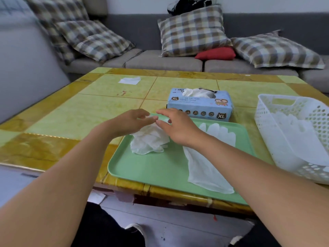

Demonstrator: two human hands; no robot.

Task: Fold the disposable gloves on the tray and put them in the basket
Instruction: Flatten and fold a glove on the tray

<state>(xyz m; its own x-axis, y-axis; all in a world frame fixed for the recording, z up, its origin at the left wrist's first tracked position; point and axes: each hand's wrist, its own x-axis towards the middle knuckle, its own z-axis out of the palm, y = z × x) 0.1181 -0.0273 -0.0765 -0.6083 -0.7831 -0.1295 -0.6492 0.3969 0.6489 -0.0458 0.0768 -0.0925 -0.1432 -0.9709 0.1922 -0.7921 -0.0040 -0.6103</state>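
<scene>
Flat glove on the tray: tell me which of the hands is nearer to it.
Right. The right hand hovers just left of the flat glove, its forearm crossing over it. The left hand is further left, above the crumpled glove.

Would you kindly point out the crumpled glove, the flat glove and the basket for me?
crumpled glove (148, 141), head view, middle of its bunched body.
flat glove (204, 168), head view, on its wide cuff part.
basket (265, 111), head view, on its left perforated wall.

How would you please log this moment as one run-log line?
hands: left hand and right hand open above crumpled glove | tray: crumpled glove, flat glove | basket: gloves inside
</scene>
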